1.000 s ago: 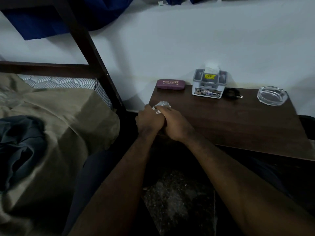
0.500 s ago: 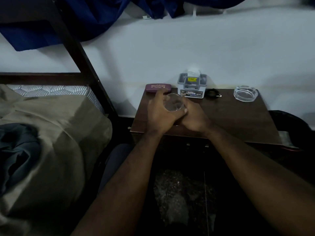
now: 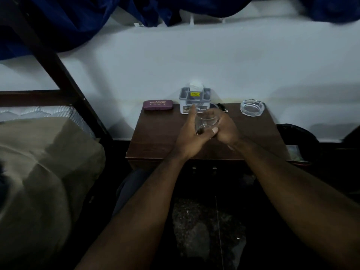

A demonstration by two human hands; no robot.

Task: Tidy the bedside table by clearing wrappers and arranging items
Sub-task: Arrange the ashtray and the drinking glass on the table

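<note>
Both hands, left hand [image 3: 190, 136] and right hand [image 3: 224, 129], wrapped around a clear glass [image 3: 206, 121] mid-tabletop [image 3: 155, 137], ashtray [image 3: 251, 107] at back-right corner.

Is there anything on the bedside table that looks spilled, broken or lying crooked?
Nothing stands out. The purple case, white organiser box and glass ashtray sit in a row along the back edge. Both hands, left hand and right hand, hold a clear glass.
</note>
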